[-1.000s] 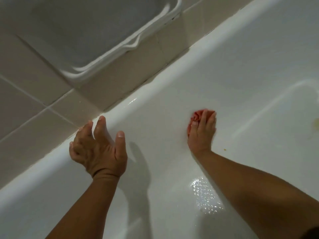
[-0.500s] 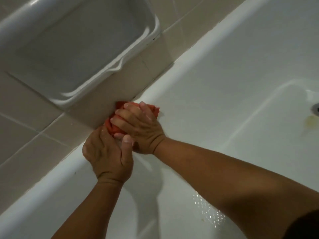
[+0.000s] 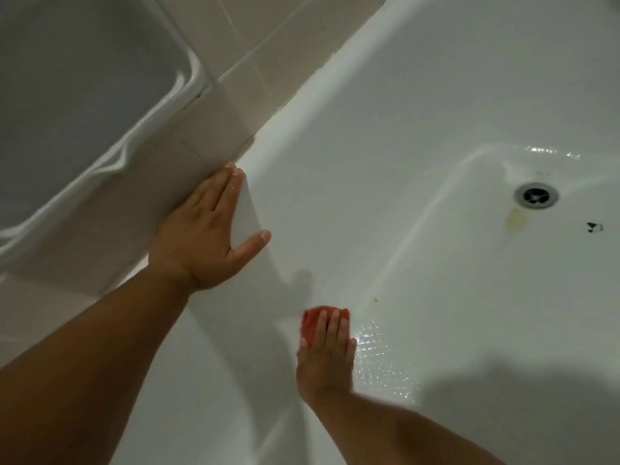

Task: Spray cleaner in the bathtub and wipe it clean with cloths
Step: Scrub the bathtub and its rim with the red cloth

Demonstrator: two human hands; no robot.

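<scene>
The white bathtub (image 3: pixel 419 105) fills the right and bottom of the head view. My right hand (image 3: pixel 327 357) lies flat on a bunched red cloth (image 3: pixel 310 322) and presses it against the tub's sloping inner wall, low in the middle. Only the cloth's top and left edge show past my fingers. My left hand (image 3: pixel 204 229) rests flat with straight fingers on the tub's far rim, where it meets the tiled wall, thumb spread toward the tub. A wet glistening patch (image 3: pixel 379 360) lies just right of the cloth.
The metal drain (image 3: pixel 535 195) sits at the right of the tub floor, with a yellowish stain (image 3: pixel 516 220) below it and a small dark speck (image 3: pixel 593 226) further right. A white plastic tray (image 3: pixel 84 78) hangs on the beige tiled wall (image 3: pixel 268 45) at upper left.
My right hand has carried the red cloth from the rim by the wall down the tub's inner side. My left hand let go near it and now lies flat on the rim.
</scene>
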